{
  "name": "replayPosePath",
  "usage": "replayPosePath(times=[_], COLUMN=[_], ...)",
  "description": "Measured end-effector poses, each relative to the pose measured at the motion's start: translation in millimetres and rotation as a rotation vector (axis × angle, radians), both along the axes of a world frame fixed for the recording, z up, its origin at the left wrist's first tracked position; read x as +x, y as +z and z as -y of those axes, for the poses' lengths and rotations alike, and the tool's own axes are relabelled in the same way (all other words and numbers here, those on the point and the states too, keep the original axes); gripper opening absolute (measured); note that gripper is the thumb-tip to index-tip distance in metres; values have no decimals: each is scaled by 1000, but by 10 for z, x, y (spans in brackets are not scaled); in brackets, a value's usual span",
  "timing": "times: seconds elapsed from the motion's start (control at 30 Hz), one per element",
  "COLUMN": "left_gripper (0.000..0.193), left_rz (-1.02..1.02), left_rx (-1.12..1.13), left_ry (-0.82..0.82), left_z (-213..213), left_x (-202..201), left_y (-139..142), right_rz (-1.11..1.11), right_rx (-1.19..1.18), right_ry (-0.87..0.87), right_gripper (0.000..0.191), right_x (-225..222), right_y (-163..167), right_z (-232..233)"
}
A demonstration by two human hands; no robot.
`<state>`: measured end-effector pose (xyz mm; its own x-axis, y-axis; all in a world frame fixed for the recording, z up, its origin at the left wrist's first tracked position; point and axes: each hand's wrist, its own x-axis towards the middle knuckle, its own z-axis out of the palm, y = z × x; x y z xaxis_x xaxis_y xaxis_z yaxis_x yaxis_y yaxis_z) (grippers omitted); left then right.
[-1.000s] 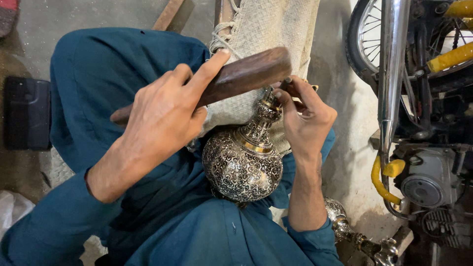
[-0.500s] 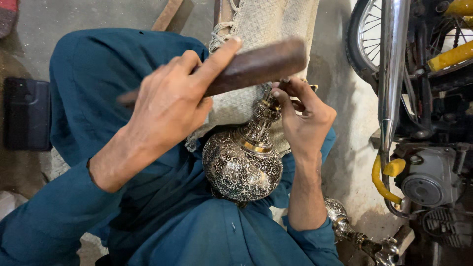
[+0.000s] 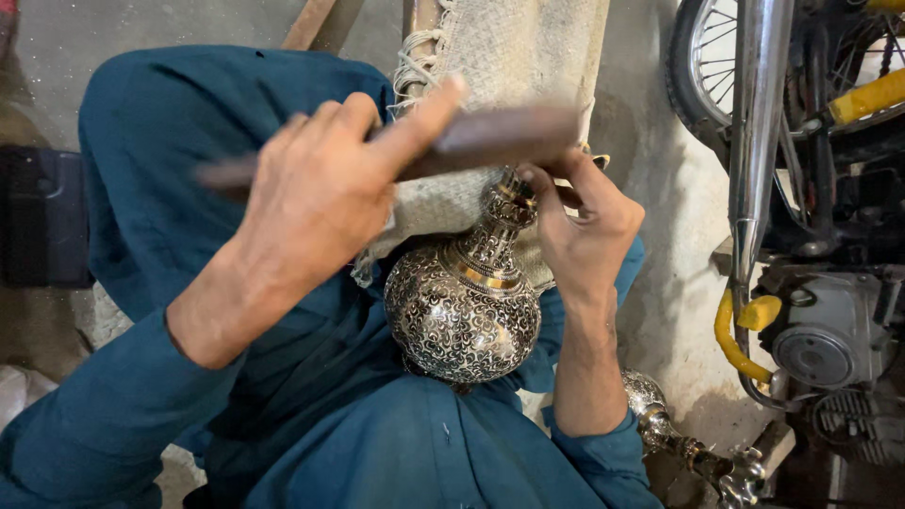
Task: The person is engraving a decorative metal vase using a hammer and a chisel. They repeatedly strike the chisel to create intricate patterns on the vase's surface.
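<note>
An engraved silver and gold metal vase (image 3: 464, 300) with a round belly and narrow neck rests between my teal-clad legs, its neck leaning against a burlap-covered block (image 3: 528, 66). My left hand (image 3: 320, 193) grips a dark wooden mallet (image 3: 500, 137), blurred by motion, held just above the vase's neck. My right hand (image 3: 586, 221) pinches a small tool against the vase's neck; the tool's tip is hidden by my fingers.
A motorcycle (image 3: 811, 188) with a chrome pipe and yellow cables stands at the right. A second ornate metal piece (image 3: 660, 424) lies on the floor by my right elbow. A black rectangular object (image 3: 38, 217) sits at the left. A wooden stick (image 3: 306, 24) lies at the top.
My left hand has raised the mallet's head a little and shifted left. The right hand and the vase have stayed put.
</note>
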<state>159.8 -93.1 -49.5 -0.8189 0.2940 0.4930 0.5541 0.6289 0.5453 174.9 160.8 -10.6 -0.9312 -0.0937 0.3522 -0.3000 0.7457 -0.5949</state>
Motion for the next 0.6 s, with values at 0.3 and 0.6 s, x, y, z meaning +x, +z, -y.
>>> replayPosePath(times=[0.3, 0.6], left_gripper=[76, 73], left_rz=[-90, -58], left_rx=[-142, -71], left_ry=[77, 76], left_z=[64, 60], left_x=[-41, -4], left_y=[31, 42], right_rz=[-17, 39], right_rx=[-13, -79], right_ry=[-4, -40], right_gripper=[22, 24], right_x=[-17, -11], right_y=[5, -3], right_z=[60, 21])
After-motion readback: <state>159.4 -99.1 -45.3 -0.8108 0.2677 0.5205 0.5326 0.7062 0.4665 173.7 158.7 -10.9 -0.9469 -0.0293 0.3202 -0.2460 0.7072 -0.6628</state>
